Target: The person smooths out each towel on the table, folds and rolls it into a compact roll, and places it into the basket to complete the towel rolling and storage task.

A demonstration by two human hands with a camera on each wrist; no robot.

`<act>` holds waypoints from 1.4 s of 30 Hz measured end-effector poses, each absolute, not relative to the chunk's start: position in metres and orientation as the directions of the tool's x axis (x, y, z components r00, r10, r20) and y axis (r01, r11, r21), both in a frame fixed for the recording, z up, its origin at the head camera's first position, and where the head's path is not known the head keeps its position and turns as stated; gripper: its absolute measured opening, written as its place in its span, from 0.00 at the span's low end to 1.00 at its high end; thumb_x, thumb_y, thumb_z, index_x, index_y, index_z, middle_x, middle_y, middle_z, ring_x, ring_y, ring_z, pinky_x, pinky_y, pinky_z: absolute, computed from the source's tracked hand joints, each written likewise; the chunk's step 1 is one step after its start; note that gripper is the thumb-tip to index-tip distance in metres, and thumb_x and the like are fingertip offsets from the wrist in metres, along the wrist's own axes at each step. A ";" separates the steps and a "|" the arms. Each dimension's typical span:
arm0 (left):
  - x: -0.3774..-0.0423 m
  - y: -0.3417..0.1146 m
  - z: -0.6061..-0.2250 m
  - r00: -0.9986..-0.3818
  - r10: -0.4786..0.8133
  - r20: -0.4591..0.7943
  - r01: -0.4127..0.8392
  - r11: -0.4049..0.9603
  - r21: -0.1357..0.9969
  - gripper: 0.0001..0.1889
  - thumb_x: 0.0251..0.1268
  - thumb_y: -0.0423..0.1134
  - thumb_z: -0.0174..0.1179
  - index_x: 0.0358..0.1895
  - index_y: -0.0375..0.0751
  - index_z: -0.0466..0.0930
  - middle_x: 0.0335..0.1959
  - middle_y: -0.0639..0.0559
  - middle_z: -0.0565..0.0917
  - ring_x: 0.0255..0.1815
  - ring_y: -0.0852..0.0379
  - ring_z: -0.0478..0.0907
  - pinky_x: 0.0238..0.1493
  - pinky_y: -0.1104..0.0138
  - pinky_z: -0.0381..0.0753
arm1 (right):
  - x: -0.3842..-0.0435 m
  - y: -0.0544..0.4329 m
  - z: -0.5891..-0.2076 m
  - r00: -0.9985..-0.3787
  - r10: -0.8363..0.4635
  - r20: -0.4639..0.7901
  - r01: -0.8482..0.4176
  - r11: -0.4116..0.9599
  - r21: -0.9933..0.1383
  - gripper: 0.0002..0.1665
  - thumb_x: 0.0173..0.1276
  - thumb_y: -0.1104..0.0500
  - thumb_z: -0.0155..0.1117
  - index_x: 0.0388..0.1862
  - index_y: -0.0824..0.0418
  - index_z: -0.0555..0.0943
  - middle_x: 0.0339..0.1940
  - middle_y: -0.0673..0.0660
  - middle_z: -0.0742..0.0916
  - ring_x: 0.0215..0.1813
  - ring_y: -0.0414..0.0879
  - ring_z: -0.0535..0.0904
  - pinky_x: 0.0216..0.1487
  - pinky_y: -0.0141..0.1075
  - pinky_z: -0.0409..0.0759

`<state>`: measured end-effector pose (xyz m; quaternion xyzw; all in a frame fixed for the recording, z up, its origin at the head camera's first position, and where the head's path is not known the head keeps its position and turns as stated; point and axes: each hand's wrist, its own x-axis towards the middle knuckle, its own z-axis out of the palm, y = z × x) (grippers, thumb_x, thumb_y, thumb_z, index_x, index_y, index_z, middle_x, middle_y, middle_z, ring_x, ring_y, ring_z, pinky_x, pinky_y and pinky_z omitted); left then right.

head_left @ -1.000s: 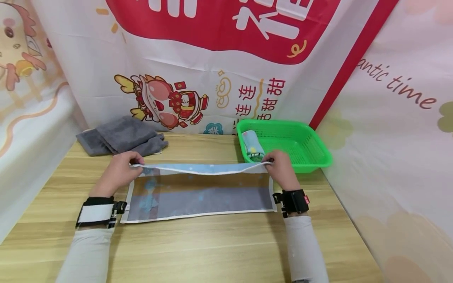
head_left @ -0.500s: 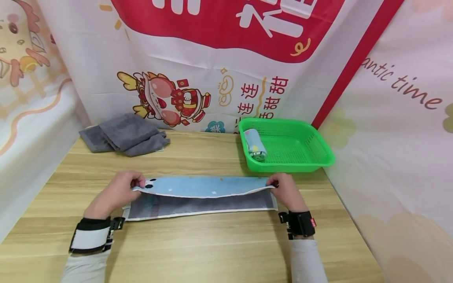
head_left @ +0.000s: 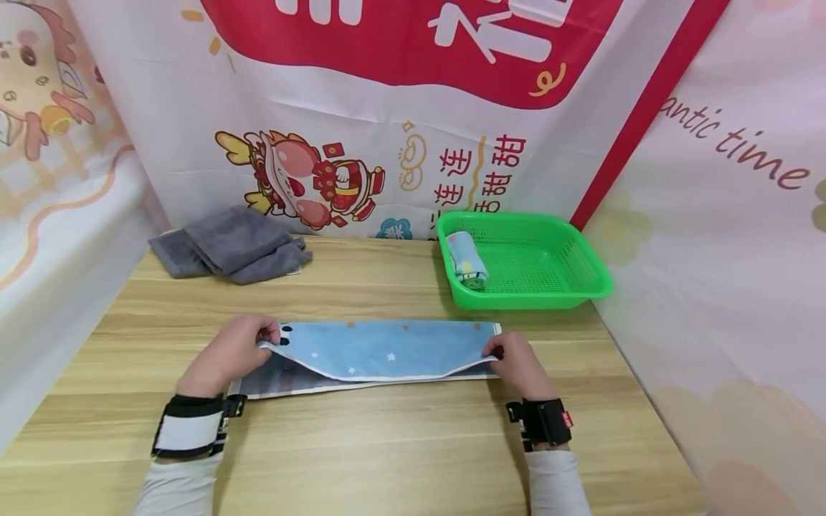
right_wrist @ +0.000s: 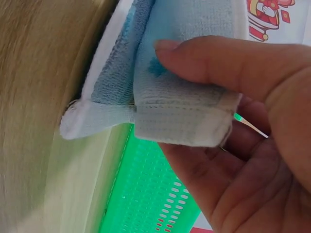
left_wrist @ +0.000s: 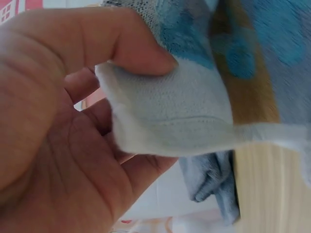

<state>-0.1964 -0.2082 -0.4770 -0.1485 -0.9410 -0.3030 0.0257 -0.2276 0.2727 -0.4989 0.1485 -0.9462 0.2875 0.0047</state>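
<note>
A light blue towel [head_left: 381,349] with white edging and small star prints lies across the wooden table, its far half folded over toward the person. At the towel's left corner my left hand [head_left: 235,351] pinches the folded edge between thumb and fingers; the left wrist view shows the thumb on the towel's white hem [left_wrist: 170,138]. My right hand [head_left: 521,364] pinches the right corner of the same edge, seen up close with the stitched hem [right_wrist: 182,124] in the right wrist view. Between the hands the edge sags onto the greyish lower layer [head_left: 290,380].
A green plastic basket [head_left: 535,297] stands at the back right, with a rolled light blue towel [head_left: 467,259] against its left side. A crumpled grey towel [head_left: 235,244] lies at the back left. Printed cloth hangs [head_left: 387,158] behind the table [head_left: 361,459].
Both hands have brought the towel's far edge toward the person and down. The blue face now covers most of the greyish layer. The basket and grey towel have stayed put.
</note>
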 end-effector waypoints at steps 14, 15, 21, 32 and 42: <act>-0.177 -0.191 -0.491 -0.964 0.230 0.134 0.264 0.760 0.594 0.15 0.52 0.15 0.57 0.31 0.40 0.75 0.37 0.46 0.81 0.35 0.51 0.73 0.36 0.58 0.71 | -0.229 0.274 -0.507 -0.960 -0.279 0.037 -0.257 0.814 -0.522 0.08 0.58 0.75 0.71 0.32 0.64 0.88 0.32 0.56 0.88 0.35 0.45 0.80 0.39 0.39 0.81; -0.177 -0.191 -0.492 -0.965 0.224 0.139 0.262 0.758 0.597 0.15 0.52 0.15 0.57 0.31 0.40 0.76 0.37 0.46 0.81 0.35 0.51 0.73 0.36 0.58 0.71 | -0.230 0.274 -0.508 -0.959 -0.281 0.036 -0.258 0.814 -0.521 0.08 0.58 0.75 0.72 0.32 0.64 0.88 0.32 0.56 0.88 0.35 0.45 0.80 0.39 0.39 0.81; -0.177 -0.195 -0.494 -0.971 0.218 0.097 0.233 0.771 0.593 0.14 0.50 0.16 0.61 0.31 0.40 0.77 0.36 0.47 0.81 0.35 0.52 0.74 0.37 0.58 0.75 | -0.231 0.274 -0.510 -0.959 -0.284 0.006 -0.242 0.809 -0.535 0.07 0.56 0.73 0.74 0.32 0.64 0.88 0.33 0.55 0.88 0.37 0.45 0.82 0.41 0.40 0.82; -0.182 -0.198 -0.487 -0.968 0.252 0.009 0.205 0.765 0.611 0.11 0.63 0.40 0.70 0.42 0.37 0.83 0.35 0.48 0.81 0.35 0.54 0.75 0.39 0.57 0.76 | -0.226 0.265 -0.500 -0.944 -0.327 -0.053 -0.243 0.792 -0.560 0.16 0.63 0.45 0.75 0.31 0.56 0.88 0.29 0.48 0.86 0.33 0.40 0.79 0.39 0.36 0.80; -0.195 -0.196 -0.479 -0.976 0.220 0.006 0.182 0.793 0.582 0.12 0.64 0.31 0.67 0.49 0.33 0.84 0.48 0.36 0.85 0.51 0.39 0.81 0.50 0.45 0.80 | -0.235 0.269 -0.494 -0.944 -0.329 -0.015 -0.269 0.798 -0.540 0.09 0.69 0.55 0.71 0.39 0.60 0.87 0.37 0.51 0.88 0.42 0.43 0.83 0.48 0.44 0.83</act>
